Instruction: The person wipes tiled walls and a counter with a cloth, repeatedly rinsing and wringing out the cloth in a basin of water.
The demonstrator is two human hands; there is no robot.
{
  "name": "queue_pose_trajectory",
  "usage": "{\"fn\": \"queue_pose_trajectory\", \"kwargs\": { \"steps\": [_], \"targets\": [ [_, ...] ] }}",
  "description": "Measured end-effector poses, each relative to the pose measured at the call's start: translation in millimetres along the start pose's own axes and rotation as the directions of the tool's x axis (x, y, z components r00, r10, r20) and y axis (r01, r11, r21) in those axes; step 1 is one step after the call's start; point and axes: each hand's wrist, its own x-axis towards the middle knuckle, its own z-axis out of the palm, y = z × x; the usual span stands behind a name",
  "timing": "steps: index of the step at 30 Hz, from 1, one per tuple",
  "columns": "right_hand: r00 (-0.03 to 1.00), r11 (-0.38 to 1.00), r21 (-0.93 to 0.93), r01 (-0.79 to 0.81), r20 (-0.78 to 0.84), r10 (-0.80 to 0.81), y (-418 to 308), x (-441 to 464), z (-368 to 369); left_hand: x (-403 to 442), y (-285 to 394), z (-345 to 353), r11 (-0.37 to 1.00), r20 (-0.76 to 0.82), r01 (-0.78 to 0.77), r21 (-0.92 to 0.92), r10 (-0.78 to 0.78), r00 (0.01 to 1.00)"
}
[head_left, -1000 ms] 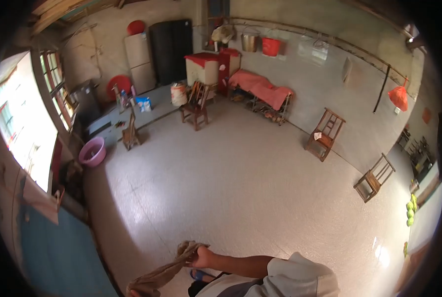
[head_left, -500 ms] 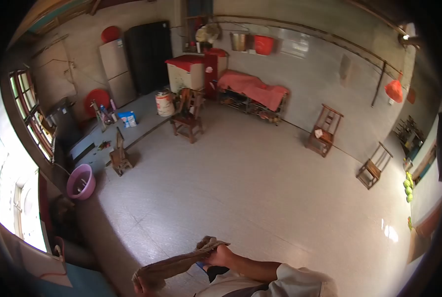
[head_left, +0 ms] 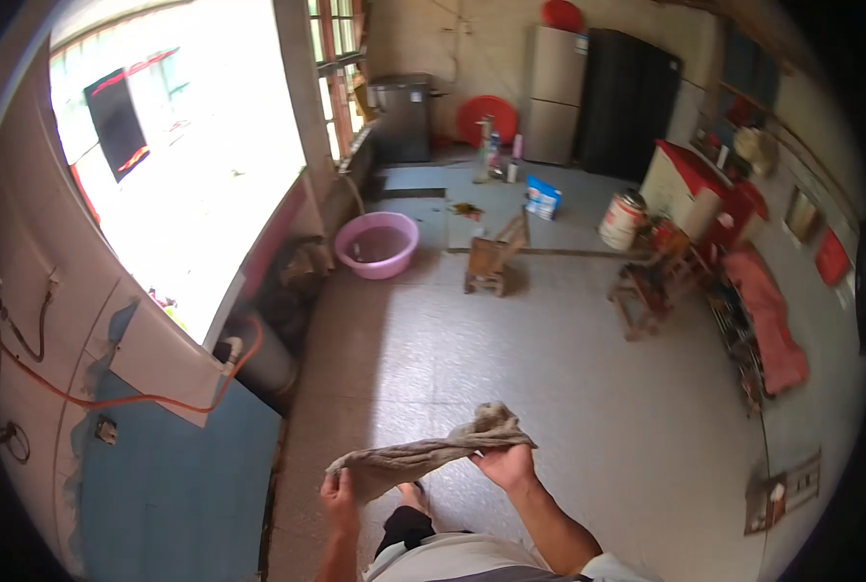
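A grey-brown cloth (head_left: 408,461), creased and partly bunched, is stretched between my two hands above the floor at the bottom middle of the head view. My left hand (head_left: 340,497) is closed on its left end, the fingers pinching the edge. Around the lower side of the right part is my right hand (head_left: 506,468), gripping with the thumb and fingers. A bunched end of the cloth sticks up past the right hand. Below the cloth, a bare foot (head_left: 413,497) and dark trousers show.
A pink basin (head_left: 378,244) stands ahead on the left, near a small wooden chair (head_left: 493,260). Another wooden chair (head_left: 646,291) is further right. A blue door panel (head_left: 176,475) and an orange hose (head_left: 161,399) are close on the left, below a bright window (head_left: 190,126).
The view has swung left, bringing the basin, window and blue panel nearer the middle. The cloth now sits higher in view, and my left hand shows more fully on its end.
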Motion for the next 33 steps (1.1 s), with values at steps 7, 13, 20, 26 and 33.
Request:
{"fn": "queue_pose_trajectory", "kwargs": {
  "steps": [7,13,20,26,33],
  "targets": [
    [0.986,0.998,0.056,-0.026,-0.161,0.035,4,101,20,123,3,31,0.998,0.078,-0.03,0.059,0.025,0.997],
    [0.968,0.986,0.12,0.118,-0.234,-0.087,-5,192,63,246,19,67,0.972,0.272,-0.029,0.234,-0.037,0.962],
    [0.992,0.997,0.083,0.001,-0.124,0.009,-48,309,43,352,-11,122,0.846,0.271,-0.281,0.453,0.169,0.948],
    [0.974,0.987,-0.06,-0.148,-0.183,0.135,-88,441,55,429,-4,183,0.924,0.131,-0.209,0.319,0.175,0.976],
    [0.998,0.921,-0.387,-0.051,-0.045,0.036,-114,592,157,543,33,255,0.803,0.133,-0.439,0.403,0.423,0.896]
  ]
}}
